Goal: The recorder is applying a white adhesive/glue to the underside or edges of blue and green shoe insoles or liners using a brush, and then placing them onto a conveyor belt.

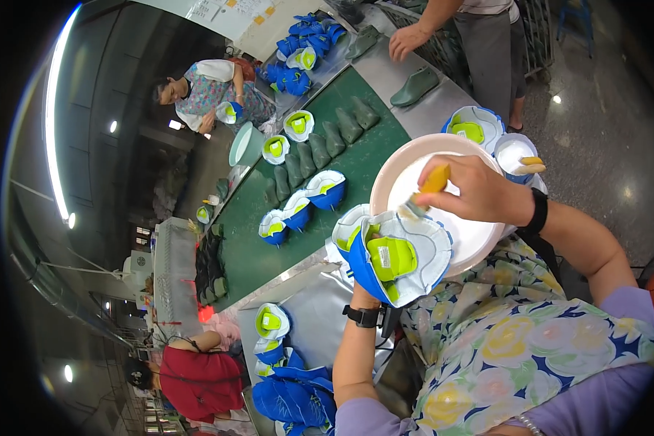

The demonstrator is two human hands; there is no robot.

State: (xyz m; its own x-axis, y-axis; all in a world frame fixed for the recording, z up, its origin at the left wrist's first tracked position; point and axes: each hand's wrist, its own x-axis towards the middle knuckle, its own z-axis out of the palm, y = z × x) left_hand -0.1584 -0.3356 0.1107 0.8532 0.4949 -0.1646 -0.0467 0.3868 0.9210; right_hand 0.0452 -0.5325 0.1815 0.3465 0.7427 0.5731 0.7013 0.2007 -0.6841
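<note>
The right hand (479, 192) is closed in a pinch, thumb and fingers drawn in around the yellow handle of a brush (436, 176), with the bristles pointing down toward seven o'clock, at the far edge of a blue and white shoe upper (432, 243). The left hand (365, 296) is below that upper, at its seven o'clock side, bearing it from underneath; the upper hides most of the fingers, so I cannot tell how far they are closed. The upper is held opening upward, showing its pale lining and lime-green inner part, and overlaps the near-left rim of a pale pink basin (382, 174). White liquid (479, 243) fills the basin beneath the right hand.

From the basin, a white-filled cup (512, 155) with another yellow-handled brush (532, 164) across it sits at two o'clock, and a further upper (478, 120) at one o'clock. From the held upper, three uppers (298, 211) stand touching in a row at ten o'clock on the green belt (243, 251), dark green shoe lasts (320, 150) line up at eleven, and a pile of blue uppers (294, 400) lies at seven.
</note>
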